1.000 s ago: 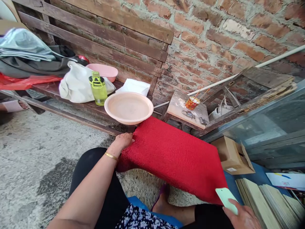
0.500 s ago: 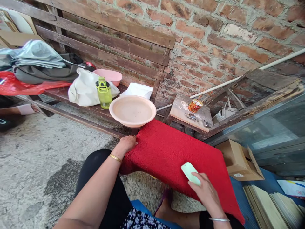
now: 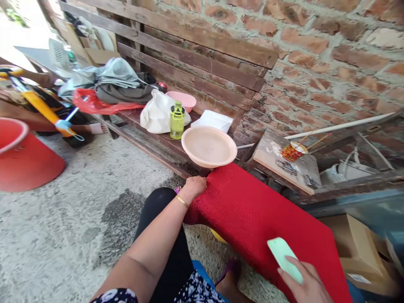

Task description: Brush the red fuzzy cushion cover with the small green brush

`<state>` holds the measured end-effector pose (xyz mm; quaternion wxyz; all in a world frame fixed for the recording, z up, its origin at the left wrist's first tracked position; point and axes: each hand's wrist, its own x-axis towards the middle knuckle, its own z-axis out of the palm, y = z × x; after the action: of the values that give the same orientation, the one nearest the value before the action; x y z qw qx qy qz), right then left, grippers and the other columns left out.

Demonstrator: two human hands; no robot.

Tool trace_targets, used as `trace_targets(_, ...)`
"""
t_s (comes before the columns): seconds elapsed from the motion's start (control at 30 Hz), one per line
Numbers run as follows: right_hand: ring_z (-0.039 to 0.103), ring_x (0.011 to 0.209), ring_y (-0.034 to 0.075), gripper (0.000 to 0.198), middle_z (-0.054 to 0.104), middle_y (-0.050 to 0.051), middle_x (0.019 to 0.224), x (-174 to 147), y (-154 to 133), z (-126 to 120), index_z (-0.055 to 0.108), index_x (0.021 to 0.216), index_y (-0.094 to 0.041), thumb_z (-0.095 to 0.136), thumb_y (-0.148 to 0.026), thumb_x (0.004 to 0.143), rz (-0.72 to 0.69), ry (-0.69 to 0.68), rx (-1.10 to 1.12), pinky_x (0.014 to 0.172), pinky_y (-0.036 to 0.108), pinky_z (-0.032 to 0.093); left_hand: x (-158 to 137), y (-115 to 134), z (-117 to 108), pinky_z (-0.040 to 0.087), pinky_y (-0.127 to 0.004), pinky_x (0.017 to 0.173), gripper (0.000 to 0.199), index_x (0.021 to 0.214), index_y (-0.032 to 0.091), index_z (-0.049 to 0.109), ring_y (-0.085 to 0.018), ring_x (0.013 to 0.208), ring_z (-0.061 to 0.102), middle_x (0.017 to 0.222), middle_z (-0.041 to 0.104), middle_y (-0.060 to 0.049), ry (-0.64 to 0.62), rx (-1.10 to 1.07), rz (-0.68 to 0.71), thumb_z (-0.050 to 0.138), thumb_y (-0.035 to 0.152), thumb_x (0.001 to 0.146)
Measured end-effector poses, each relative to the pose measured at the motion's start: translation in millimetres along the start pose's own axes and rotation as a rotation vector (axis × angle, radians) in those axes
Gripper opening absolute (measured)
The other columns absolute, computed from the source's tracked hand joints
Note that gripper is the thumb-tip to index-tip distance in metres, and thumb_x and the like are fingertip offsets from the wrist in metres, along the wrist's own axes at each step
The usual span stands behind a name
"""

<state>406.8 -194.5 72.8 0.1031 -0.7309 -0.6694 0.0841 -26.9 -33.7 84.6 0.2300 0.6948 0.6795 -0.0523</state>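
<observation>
A red cloth [image 3: 252, 210] lies over a long flat surface in front of me, its near side hanging down. My left hand [image 3: 196, 185] is closed at the cloth's far-left corner, fingers curled over the edge and partly hidden. In my right hand [image 3: 304, 280] is a pale green, flat piece with rounded corners [image 3: 285, 259]. A tiny dark spot shows near its far end; its underside faces the cloth and cannot be seen. Just beyond the left hand, a pale pink basin [image 3: 209, 147] rests at the cloth's far end.
A wooden bench [image 3: 158, 145] along the brick wall holds a green bottle [image 3: 177, 122], a white bag [image 3: 159, 113] and folded cloths. Right of it, a small stand [image 3: 268, 147] carries a patterned cup [image 3: 293, 151]. A red bucket [image 3: 31, 164] and another person's foot [image 3: 98, 128] are at left.
My view has swung left, bringing the red bucket and the other person's legs into sight. The left hand stays at the cloth's corner; the right still holds the pale green piece.
</observation>
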Motion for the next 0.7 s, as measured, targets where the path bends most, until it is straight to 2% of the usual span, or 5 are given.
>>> trace_targets(0.17,0.066,0.095,0.022,0.033,0.063,0.004,0.107,35.8,-177.3,30.3,0.067,0.112,-0.031,0.056,-0.039,0.081,-0.362,-0.232,0.040,0.082,0.033,0.053,4.5,-8.2,5.7,0.052,-0.041,0.094,0.039,0.126,0.016,0.063,-0.030,0.116,0.064,0.123,0.068,-0.021,0.012,-0.020,-0.023,0.045,0.030,0.094)
trace_targets(0.27,0.063,0.093,0.019,0.031,0.061,0.003,0.104,46.6,-231.2,41.0,0.067,0.111,-0.031,0.058,-0.030,0.081,-0.504,-0.255,-0.015,0.085,0.031,0.050,5.9,-11.4,6.9,0.052,-0.041,0.093,0.040,0.125,0.016,0.064,-0.031,0.116,0.064,0.122,0.068,-0.021,0.009,-0.017,-0.023,0.046,0.033,0.093)
trace_targets(0.33,0.063,0.093,0.019,0.030,0.060,0.002,0.102,50.5,-237.8,44.7,0.066,0.111,-0.030,0.059,-0.029,0.081,-0.507,-0.276,-0.033,0.084,0.031,0.049,5.6,-11.8,5.2,0.052,-0.041,0.093,0.042,0.126,0.015,0.063,-0.031,0.116,0.064,0.122,0.067,-0.022,0.002,-0.012,-0.023,0.047,0.034,0.093)
trace_targets(0.47,0.063,0.097,0.019,0.034,0.060,0.003,0.106,44.9,-187.5,40.6,0.065,0.114,-0.029,0.056,-0.032,0.082,-0.363,-0.317,0.023,0.086,0.031,0.049,4.4,-8.9,0.6,0.051,-0.040,0.095,0.042,0.128,0.017,0.063,-0.030,0.119,0.063,0.125,0.067,-0.020,-0.020,-0.035,-0.024,0.048,0.035,0.093)
trace_targets(0.7,0.069,0.095,0.025,0.049,0.067,0.005,0.102,-1.9,3.2,2.0,0.070,0.107,-0.028,0.058,-0.059,0.070,0.128,-0.228,0.111,0.079,0.034,0.056,7.9,1.6,3.2,0.050,-0.041,0.096,0.040,0.125,0.015,0.065,-0.031,0.119,0.063,0.126,0.066,-0.021,-0.021,-0.059,-0.017,0.052,0.032,0.090)
